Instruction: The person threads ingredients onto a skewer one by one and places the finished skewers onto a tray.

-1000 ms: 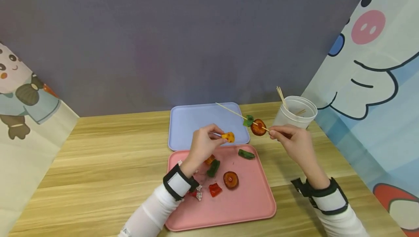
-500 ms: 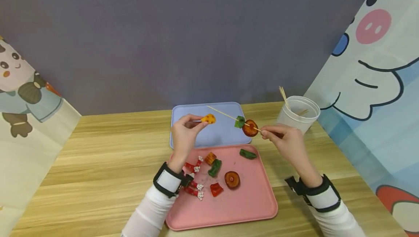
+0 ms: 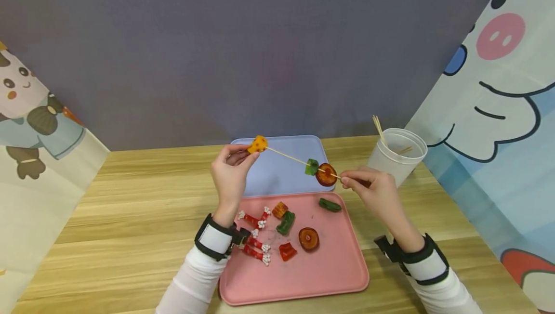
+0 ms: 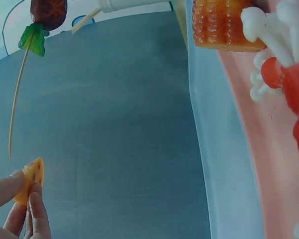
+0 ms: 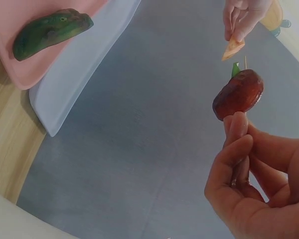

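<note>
My left hand (image 3: 230, 174) pinches a small yellow piece with brown spots (image 3: 258, 143) between thumb and fingers. With thumb and fingertips, my right hand (image 3: 377, 191) grips the lower end of a bamboo skewer (image 3: 284, 154). A toy mushroom cap (image 3: 325, 179) and a green leafy-looking piece (image 3: 310, 167) are threaded on it, the mushroom closest to the right fingers. The skewer's bare tip points up and left at the yellow piece. In the head view the two overlap; in the left wrist view a small gap shows between the skewer tip and the yellow piece (image 4: 34, 179).
A pink tray (image 3: 321, 278) holds another mushroom (image 3: 309, 240), a red piece (image 3: 287, 251), green pieces (image 3: 330, 205), a corn piece (image 3: 280, 209) and several red sticks with white ends (image 3: 253, 253). Behind lies a blue tray (image 3: 277, 181). A white cup (image 3: 393, 162) with skewers stands right.
My left hand has moved left and up with the yellow piece, coming round to the skewer's tip. My right hand has shifted slightly left with the skewer.
</note>
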Available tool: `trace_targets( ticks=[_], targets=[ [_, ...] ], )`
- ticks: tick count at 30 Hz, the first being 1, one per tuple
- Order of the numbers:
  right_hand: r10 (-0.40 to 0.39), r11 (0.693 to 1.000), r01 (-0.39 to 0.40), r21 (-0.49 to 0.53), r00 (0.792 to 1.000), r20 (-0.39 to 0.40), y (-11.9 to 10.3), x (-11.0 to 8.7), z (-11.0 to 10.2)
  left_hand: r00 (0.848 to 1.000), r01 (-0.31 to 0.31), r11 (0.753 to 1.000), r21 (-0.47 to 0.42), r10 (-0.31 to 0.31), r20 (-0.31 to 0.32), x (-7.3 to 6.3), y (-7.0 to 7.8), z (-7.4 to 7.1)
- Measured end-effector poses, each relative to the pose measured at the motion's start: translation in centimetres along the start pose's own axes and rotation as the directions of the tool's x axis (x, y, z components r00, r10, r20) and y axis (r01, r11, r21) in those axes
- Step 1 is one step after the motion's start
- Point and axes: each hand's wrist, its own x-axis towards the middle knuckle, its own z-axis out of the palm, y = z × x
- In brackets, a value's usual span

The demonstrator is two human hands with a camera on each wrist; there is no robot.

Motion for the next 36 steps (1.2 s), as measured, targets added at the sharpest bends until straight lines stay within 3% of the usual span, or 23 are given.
trace_targets(
  ticks=[3, 8, 20, 23, 30, 36],
  targets=[
    [0.001, 1.000, -0.002, 0.003, 1.000, 0.006, 0.0, -0.1, 0.0, 1.000, -0.011, 1.000, -0.001, 0.011, -0.003, 0.0, 0.0, 0.0],
    [0.002, 1.000, -0.002, 0.006, 1.000, 0.011, 0.0, -0.1, 0.2, 0.999, -0.029, 1.000, -0.012, 0.028, -0.016, 0.2, -1.2, 0.0],
    [-0.006, 1.000, 0.006, 0.018, 1.000, 0.002, 0.0, -0.1, 0.4, 0.990, -0.138, 0.990, 0.012, 0.138, -0.028, 0.1, -2.7, 0.2],
    [0.000, 1.000, 0.000, 0.020, 1.000, 0.004, -0.1, -0.1, 0.4, 0.988, -0.148, 0.989, 0.022, 0.148, -0.032, -0.1, -2.5, 0.3],
    [-0.003, 1.000, 0.003, 0.018, 1.000, 0.000, 0.1, -0.2, 0.5, 0.989, -0.145, 0.989, 0.026, 0.146, -0.037, -0.7, -0.3, 0.5],
    [-0.002, 1.000, 0.002, 0.004, 1.000, 0.011, 0.2, -0.2, 0.5, 0.988, -0.144, 0.989, 0.022, 0.145, -0.053, -0.7, -0.8, 0.6]
  ],
)
